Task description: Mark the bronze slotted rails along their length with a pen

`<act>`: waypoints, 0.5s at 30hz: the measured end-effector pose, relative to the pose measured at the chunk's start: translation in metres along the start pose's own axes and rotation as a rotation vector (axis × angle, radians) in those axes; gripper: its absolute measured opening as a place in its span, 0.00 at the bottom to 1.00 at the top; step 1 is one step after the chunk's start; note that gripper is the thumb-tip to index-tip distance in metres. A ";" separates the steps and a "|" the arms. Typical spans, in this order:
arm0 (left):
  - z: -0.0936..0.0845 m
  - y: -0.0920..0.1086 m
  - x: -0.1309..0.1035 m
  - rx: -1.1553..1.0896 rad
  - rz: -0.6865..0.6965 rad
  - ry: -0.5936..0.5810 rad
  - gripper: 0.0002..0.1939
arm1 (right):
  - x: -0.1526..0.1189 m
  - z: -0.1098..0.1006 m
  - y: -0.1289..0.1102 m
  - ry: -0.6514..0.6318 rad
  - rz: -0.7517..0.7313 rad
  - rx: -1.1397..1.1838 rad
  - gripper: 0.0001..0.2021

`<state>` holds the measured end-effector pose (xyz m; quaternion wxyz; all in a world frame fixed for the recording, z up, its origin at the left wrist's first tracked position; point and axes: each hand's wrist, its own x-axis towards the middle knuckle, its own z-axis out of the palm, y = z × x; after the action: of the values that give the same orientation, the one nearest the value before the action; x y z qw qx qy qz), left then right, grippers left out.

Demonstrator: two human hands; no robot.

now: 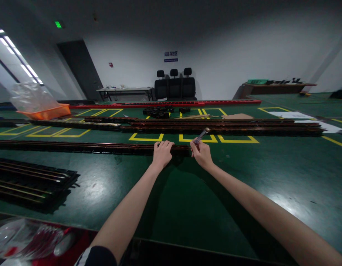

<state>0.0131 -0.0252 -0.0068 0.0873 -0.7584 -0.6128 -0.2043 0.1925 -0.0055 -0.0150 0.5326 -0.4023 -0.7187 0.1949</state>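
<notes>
A long dark rail with copper-coloured strips [104, 148] lies across the green table [187, 207], its right end between my hands. My left hand [162, 153] rests on top of the rail near that end, fingers closed over it. My right hand [202, 153] is closed round a slim pen-like tool [201, 135] at the rail's right end; the tool tilts up to the right. Whether its lower tip touches the rail is hidden by my fingers.
Behind lies a longer bundle of rails [223, 126]. More rails [29, 181] lie at the near left. An orange tray [51, 111] holds clear plastic bags. Small black parts [156, 111] and white papers [293, 115] lie farther back. Bagged items [34, 240] sit below the table's front edge.
</notes>
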 end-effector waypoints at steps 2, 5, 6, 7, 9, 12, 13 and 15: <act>0.000 -0.002 0.000 -0.018 0.010 -0.008 0.23 | 0.000 0.000 0.000 -0.019 -0.003 0.008 0.21; 0.000 -0.003 0.000 -0.030 0.016 -0.011 0.23 | 0.001 -0.001 -0.001 -0.031 -0.005 0.009 0.22; -0.001 -0.003 0.000 -0.033 0.017 -0.014 0.23 | 0.001 -0.001 -0.001 -0.035 -0.007 0.010 0.22; -0.001 -0.004 0.000 -0.036 0.018 -0.018 0.23 | 0.001 -0.001 -0.002 -0.038 -0.010 0.012 0.23; -0.002 -0.004 0.000 -0.041 0.020 -0.025 0.24 | 0.001 -0.001 -0.002 -0.039 -0.013 0.011 0.23; -0.004 -0.003 0.000 -0.054 0.018 -0.034 0.23 | 0.001 -0.001 -0.002 -0.038 -0.015 0.009 0.24; -0.004 -0.003 0.000 -0.061 0.017 -0.036 0.23 | 0.001 -0.001 -0.002 -0.039 -0.016 0.010 0.24; -0.005 -0.003 0.000 -0.067 0.022 -0.040 0.21 | 0.001 -0.001 -0.002 -0.041 -0.018 0.009 0.24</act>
<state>0.0094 -0.0263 -0.0029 0.0518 -0.7715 -0.5989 -0.2085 0.1923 -0.0057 -0.0126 0.5212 -0.3891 -0.7323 0.2016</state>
